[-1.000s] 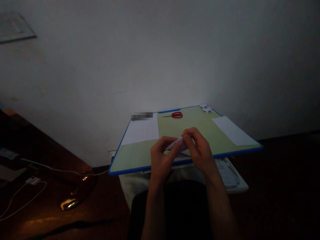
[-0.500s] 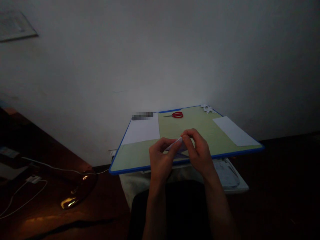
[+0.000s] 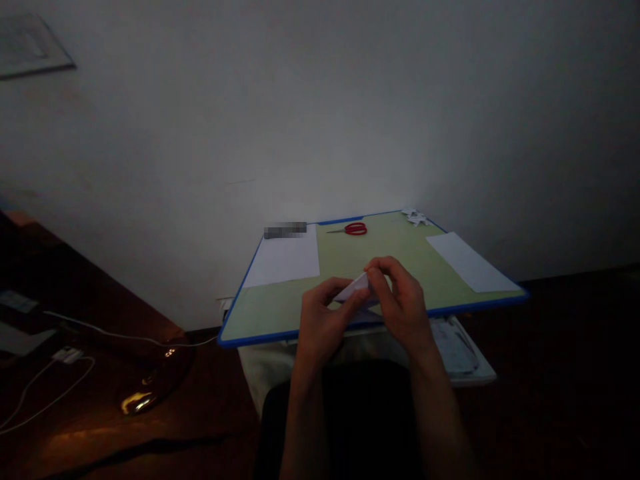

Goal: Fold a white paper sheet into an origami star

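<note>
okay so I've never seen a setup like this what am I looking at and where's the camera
There's no machine: it's a person, filmed by a camera worn on their head that looks forward and down. Their bare left hand and bare right hand both hold a folded piece of white paper by the near edge of a blue-rimmed, pale green tabletop. On it lie scissors with red handles, a white paper sheet on the left, a narrower white paper sheet on the right, and small white paper pieces in the far right corner.
</note>
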A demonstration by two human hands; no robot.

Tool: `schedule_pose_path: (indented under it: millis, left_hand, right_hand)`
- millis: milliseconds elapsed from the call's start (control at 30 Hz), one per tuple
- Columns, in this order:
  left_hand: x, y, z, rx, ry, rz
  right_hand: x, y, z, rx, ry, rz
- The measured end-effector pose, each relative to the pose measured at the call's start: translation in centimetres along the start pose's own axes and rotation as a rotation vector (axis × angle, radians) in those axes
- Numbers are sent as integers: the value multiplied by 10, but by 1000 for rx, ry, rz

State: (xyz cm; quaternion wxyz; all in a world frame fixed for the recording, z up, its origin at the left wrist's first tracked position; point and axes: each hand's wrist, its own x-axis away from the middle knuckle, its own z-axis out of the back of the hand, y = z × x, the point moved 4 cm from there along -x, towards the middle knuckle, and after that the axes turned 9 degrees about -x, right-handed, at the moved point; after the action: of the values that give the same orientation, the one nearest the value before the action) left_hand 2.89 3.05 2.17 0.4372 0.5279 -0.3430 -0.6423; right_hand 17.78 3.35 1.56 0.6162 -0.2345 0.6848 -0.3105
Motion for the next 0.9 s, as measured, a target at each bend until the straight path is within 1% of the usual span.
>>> schedule_pose_path:
  millis: [100, 233, 500, 600, 700, 900]
  left_hand:
    - [1, 1, 0, -9, -39, 2]
    - [1, 0, -1, -17, -52, 0]
    - [-2, -6, 3, -75, 55, 24]
    - [-1, -6, 6, -87, 37, 29]
    - [0, -3, 7, -99, -13, -1]
    - [1, 0, 8, -151, 10, -70]
  right_hand:
    - [0, -1, 0, 9, -9, 0]
    - [-1, -3, 0, 34, -22, 3]
    - [-1, -5, -5, 74, -56, 19]
    - [-2, -4, -6, 80, -71, 25]
    - [-2, -2, -5, 80, -81, 21]
    - [-2, -2, -4, 83, -70, 17]
